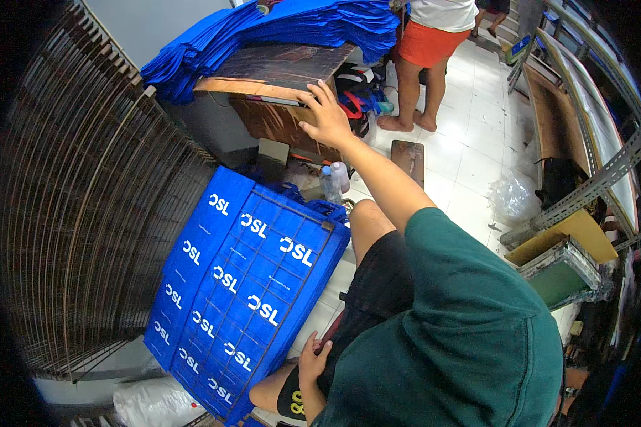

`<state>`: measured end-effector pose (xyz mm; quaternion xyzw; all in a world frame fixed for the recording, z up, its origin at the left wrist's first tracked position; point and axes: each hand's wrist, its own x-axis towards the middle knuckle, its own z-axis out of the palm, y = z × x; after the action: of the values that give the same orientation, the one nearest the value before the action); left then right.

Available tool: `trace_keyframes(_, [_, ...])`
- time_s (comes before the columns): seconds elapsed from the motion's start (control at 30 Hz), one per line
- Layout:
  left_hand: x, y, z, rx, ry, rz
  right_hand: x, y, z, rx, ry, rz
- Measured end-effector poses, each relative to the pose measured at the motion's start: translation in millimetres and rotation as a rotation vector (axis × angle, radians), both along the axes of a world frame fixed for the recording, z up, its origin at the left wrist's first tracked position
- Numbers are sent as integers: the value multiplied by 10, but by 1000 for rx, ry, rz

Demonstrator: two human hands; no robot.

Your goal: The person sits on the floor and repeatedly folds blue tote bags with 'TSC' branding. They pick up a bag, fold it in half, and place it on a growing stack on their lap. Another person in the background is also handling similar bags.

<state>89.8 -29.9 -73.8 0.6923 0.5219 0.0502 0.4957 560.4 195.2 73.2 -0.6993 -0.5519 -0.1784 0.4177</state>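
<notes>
My right hand [327, 117] reaches forward with its fingers spread, by the front edge of a wooden table [263, 88]; whether it touches the edge I cannot tell. It holds nothing. My left hand [313, 363] rests low at my black shorts, thumb and fingers apart, beside a dark red strip that may be part of the shorts. In front of me blue fabric bags [221, 285] with white print lie in overlapping rows. Thin wires of a rack shelf run across them, and handles show at their far end. A thick pile of blue bags [285, 28] covers the tabletop's far side.
A tall rack of many wire shelves [100, 192] stands at left. Plastic bottles [332, 181] stand under the table's near end. Another person [431, 50] in red shorts stands beyond. At right are metal shelving [584, 192], a clear plastic bag [513, 198] and a framed screen [559, 274].
</notes>
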Motion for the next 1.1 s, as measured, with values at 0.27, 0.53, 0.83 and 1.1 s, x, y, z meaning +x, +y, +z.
trace_keyframes(0.27, [9,-27,-123,37,50,29,-29,-26,36,6,11,12])
trace_keyframes(0.53, [52,-63,-108,100,172,-22,-8,-34,21,-25,41,1])
trace_keyframes(0.83, [70,-40,-77,182,253,-66,-33,-71,83,-62,29,34])
trace_keyframes(1.1, [-4,-15,-400,229,344,-72,-30,-172,186,-92,11,18])
